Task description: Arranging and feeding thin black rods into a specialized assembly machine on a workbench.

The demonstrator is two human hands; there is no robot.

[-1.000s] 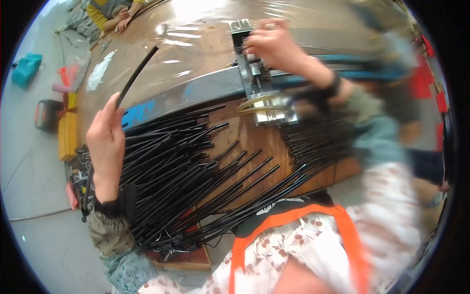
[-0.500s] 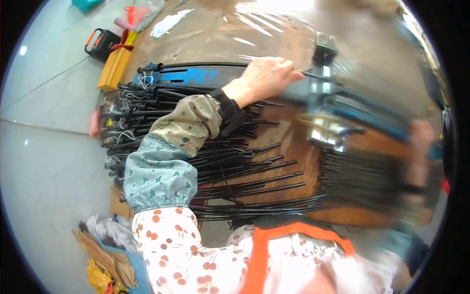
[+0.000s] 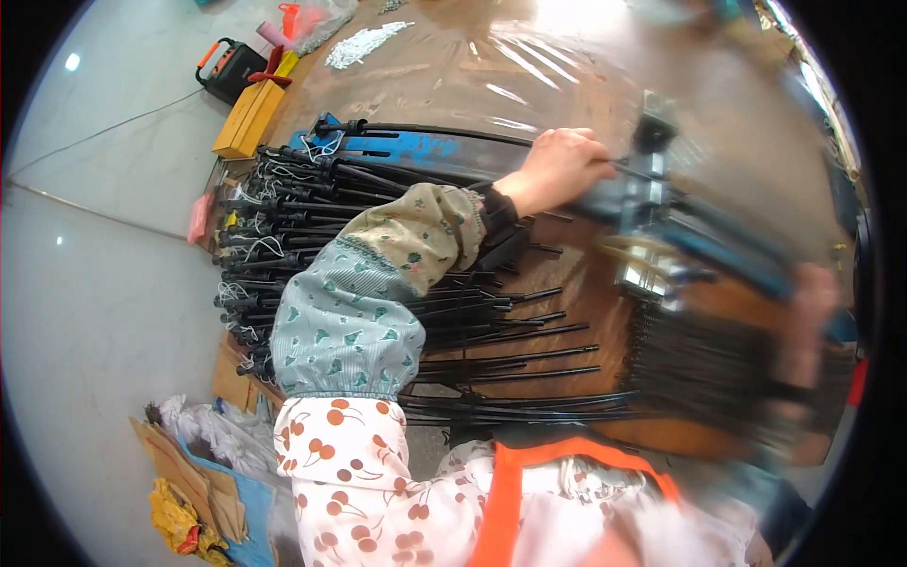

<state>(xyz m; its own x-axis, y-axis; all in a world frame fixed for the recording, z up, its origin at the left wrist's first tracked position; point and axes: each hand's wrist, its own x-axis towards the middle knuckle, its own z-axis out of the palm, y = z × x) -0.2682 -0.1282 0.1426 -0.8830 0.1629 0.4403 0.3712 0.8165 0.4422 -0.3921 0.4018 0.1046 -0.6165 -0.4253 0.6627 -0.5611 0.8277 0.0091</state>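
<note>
My left hand is closed on a thin black rod, near its right end. This rod lies along a long blue metal fixture, its thicker end at the left. Just right of my fingers stands a shiny metal clamp-like press. A blue lever slants from it toward my right hand, which is smeared by motion, so its fingers cannot be made out. Many similar black rods lie stacked under and around my left forearm, with white cord loops at their left ends.
Dark thin rods lie in a blurred bundle at the right. White small pieces are heaped at the back of the plastic-covered table. A yellow box and a black-and-orange case stand at the far left. Cardboard lies lower left.
The whole view has shifted, so most things appear farther right. My left hand keeps its hold on the rod beside the press. My right hand stays blurred near the lever's end.
</note>
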